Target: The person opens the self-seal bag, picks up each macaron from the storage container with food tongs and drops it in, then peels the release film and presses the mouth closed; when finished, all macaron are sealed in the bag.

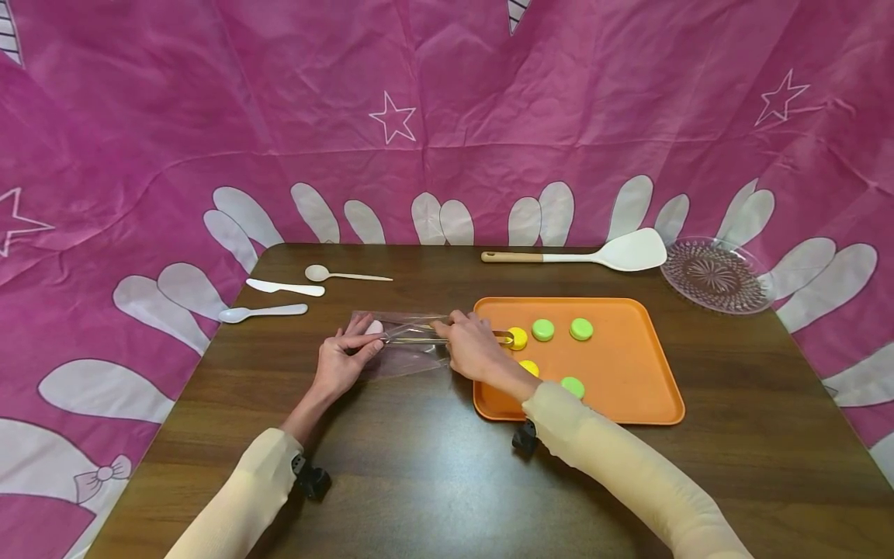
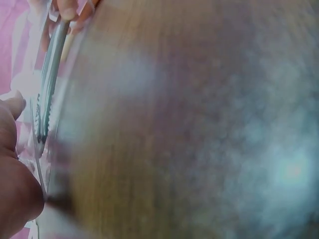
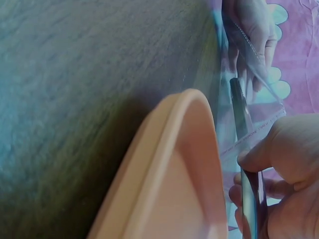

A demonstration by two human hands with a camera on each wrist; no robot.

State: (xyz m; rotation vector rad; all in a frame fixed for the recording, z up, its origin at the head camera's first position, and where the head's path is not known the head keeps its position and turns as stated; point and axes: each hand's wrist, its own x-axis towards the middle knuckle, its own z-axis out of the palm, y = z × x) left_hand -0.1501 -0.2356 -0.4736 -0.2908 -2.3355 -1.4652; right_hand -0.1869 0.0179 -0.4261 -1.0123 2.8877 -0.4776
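Note:
A clear plastic bag (image 1: 408, 365) lies between the two hands, just left of the orange tray (image 1: 628, 388). My left hand (image 1: 342, 361) pinches the bag at its left end. My right hand (image 1: 476, 347) grips metal tongs (image 1: 422, 341), also seen lengthwise in the right wrist view. The toothed tips of the tongs (image 2: 48, 94) point toward my left thumb, within or against the film; I cannot tell which. A small white round piece (image 1: 375, 328) shows beside the left fingers. Yellow discs (image 1: 518, 338) and green discs (image 1: 542, 330) sit on the tray, partly behind the right forearm.
A white spoon (image 1: 261, 312), a white knife (image 1: 285, 287) and a pale spoon (image 1: 317, 273) lie at the back left. Behind the tray is a white spatula with a wooden handle (image 1: 513, 257). A clear patterned plate (image 1: 715, 276) stands at the back right. Pink cloth (image 1: 454, 93) hangs behind the table.

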